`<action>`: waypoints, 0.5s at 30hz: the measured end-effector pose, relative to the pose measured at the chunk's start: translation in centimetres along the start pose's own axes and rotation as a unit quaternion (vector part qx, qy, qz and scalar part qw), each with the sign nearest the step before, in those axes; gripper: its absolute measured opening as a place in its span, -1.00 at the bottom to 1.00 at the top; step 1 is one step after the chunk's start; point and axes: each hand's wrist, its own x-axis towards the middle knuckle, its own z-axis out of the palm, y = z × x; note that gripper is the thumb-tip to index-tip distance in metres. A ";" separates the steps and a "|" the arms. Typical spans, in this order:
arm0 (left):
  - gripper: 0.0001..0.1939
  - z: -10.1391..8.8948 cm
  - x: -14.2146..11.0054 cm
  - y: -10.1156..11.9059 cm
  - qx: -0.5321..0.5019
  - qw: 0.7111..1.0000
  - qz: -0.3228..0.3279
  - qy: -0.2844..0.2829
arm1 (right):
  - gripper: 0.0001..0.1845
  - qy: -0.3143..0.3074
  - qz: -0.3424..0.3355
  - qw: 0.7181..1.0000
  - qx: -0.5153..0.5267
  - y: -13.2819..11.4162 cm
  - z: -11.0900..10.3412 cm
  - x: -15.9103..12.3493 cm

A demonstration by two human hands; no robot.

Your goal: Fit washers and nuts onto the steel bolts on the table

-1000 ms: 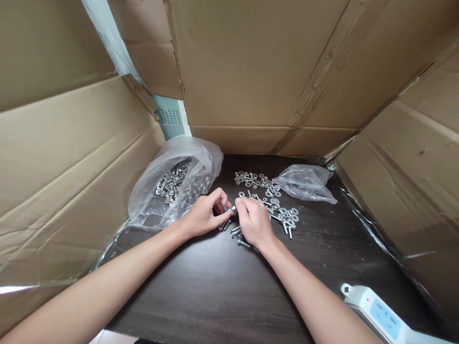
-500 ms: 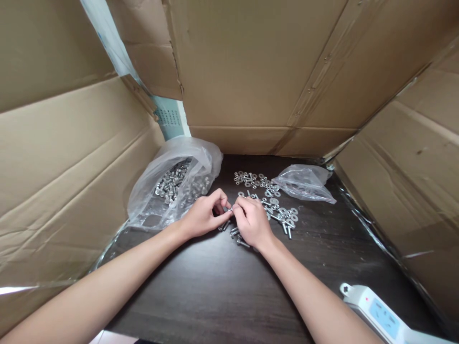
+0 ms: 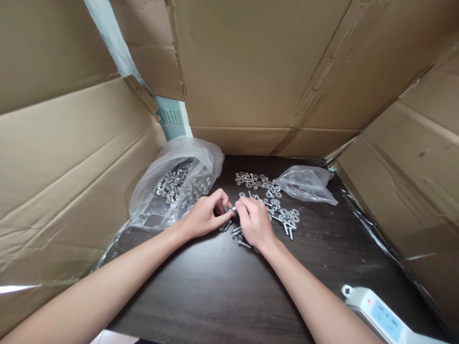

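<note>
Small, shiny metal fastener (image 3: 234, 209), partly hidden, above the dark table (image 3: 215, 286), between the two hands. Left hand (image 3: 210, 213): thumb and forefinger pinched on it. Right hand (image 3: 254, 220): fingers curled closed at its other end.

The kind of room cannot be told for certain; what is shown is a small makeshift work nook. A dark wood-look surface (image 3: 215, 296) is enclosed at the back and both sides by cardboard panels (image 3: 251, 71). Loose bolts, nuts and washers (image 3: 283, 215) are spread on it beside plastic bags (image 3: 304, 184), and a white power strip (image 3: 380, 310) is placed near the right edge.
</note>
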 end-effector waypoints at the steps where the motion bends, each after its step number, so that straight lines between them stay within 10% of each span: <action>1: -0.74 0.0 0.0 0.0 -0.001 1.000 0.000 0.000 | -0.66 -0.007 -0.002 1.000 0.003 0.0 0.0 0.0; 15: -0.80 0.0 -0.1 -0.3 0.021 1.000 0.015 0.002 | -0.46 -0.030 -0.009 1.000 0.001 0.4 0.5 0.1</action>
